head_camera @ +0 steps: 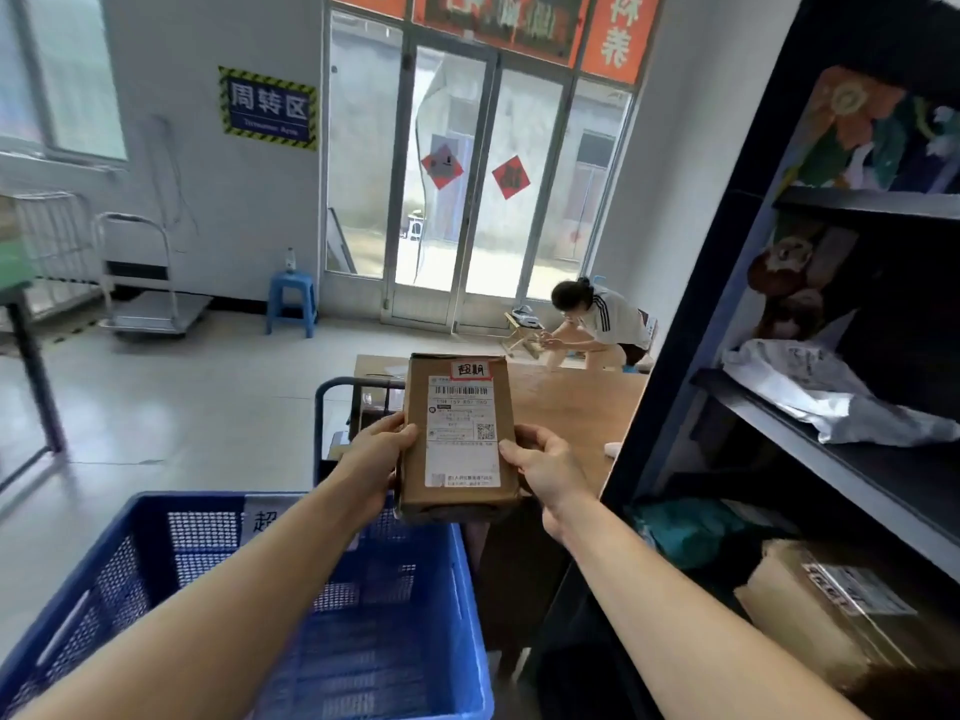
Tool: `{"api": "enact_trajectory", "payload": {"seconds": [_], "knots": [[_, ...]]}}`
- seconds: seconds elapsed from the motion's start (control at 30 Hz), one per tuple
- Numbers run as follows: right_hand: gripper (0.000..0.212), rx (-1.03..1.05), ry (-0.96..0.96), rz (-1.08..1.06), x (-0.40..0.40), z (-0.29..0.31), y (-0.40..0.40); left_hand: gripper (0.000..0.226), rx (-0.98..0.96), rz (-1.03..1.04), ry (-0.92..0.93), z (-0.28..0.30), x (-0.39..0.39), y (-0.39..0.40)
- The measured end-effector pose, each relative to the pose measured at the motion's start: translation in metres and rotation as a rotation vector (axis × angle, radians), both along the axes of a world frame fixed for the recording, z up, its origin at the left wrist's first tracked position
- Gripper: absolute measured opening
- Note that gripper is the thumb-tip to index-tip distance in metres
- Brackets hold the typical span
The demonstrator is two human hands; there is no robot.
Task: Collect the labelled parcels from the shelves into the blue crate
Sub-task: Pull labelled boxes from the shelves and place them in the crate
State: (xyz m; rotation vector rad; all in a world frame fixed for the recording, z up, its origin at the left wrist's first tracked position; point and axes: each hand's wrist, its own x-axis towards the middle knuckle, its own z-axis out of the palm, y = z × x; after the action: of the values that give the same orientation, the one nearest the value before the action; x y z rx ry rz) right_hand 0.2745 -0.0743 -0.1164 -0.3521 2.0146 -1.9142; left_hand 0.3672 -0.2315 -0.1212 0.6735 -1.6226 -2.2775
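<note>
Strong daylight comes through the glass doors [467, 174] and glares on the pale floor [197, 407]. The shelving [857, 407] at the right stays dark. Straight lines bend near the edges; details are slightly soft.

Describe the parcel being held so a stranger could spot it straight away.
Find the blue crate at bottom left. Just above its far right corner, both hands hold a brown box upright. Unlike the shelf parcels, it carries a red-edged handwritten tag above its white label.
</note>
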Motion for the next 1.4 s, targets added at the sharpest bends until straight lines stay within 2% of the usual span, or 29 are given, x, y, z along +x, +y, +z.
{"api": "enact_trajectory", "payload": {"seconds": [0.23, 0.6, 0.8, 1.07, 1.4], "knots": [[0.028, 0.037, -0.065, 0.141, -0.013, -0.032, -0.065, 0.029, -0.037, 0.123, -0.065, -0.031, 0.003, -0.058], [0.033, 0.122, -0.153, 0.182, -0.034, -0.097, -0.198, 0.027, -0.010, 0.150, -0.214, -0.088, -0.007, -0.183], [0.027, 0.181, -0.229, 0.179, -0.041, -0.134, -0.258, 0.032, 0.047, 0.161, -0.292, -0.122, -0.016, -0.245], [0.020, 0.245, -0.334, 0.187, -0.054, -0.180, -0.305, 0.039, 0.090, 0.191, -0.392, -0.175, -0.028, -0.292], [0.016, 0.331, -0.426, 0.255, -0.072, -0.253, -0.339, 0.041, 0.138, 0.298, -0.489, -0.247, -0.040, -0.313]]}}
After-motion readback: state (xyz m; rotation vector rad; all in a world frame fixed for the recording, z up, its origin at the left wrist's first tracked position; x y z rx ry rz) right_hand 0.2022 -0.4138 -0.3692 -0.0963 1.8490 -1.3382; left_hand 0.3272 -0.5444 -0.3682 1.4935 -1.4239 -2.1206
